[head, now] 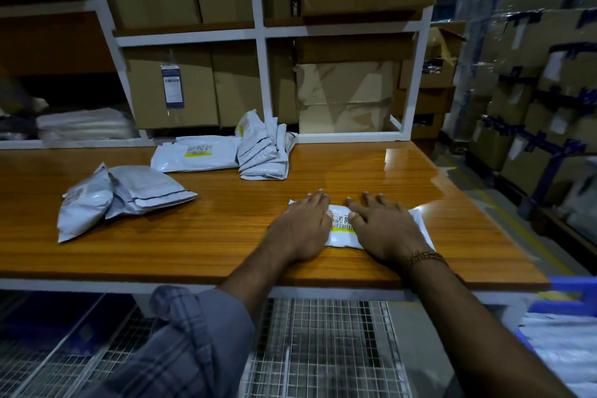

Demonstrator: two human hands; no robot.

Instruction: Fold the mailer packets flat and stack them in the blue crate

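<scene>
I press both flat hands, left and right, on the mailer packet to squeeze it flat, blue crate at four o'clock.

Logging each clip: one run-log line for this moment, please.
stage: flattening | left hand, right hand: pressing white plastic mailer packet on wooden table | blue plastic crate: lower right

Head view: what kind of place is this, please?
Probably a warehouse packing station: cardboard boxes fill white shelving, wrapped cartons stand at the right, and barcoded mailer packets lie on the wooden table.
</scene>
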